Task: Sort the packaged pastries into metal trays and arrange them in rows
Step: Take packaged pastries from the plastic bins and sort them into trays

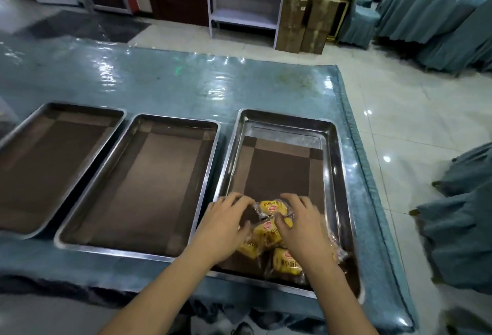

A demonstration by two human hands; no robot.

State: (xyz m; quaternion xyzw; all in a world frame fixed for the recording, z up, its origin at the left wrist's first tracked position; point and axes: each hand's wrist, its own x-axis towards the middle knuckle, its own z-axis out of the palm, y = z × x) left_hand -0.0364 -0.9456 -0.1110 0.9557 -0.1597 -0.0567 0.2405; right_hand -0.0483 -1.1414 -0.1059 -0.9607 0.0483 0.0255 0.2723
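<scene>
Both hands — left (226, 224), right (300, 224) — on pastries (267, 232) in right tray (287, 118).

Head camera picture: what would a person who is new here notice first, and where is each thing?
First, both hands over a small heap of yellow packaged pastries at the near end of the right metal tray: the left hand on the heap's left side, the right hand on its right, thumb on a packet. Next, the middle tray and the left tray beside it hold only brown liners, all on a shiny blue-covered table.
</scene>
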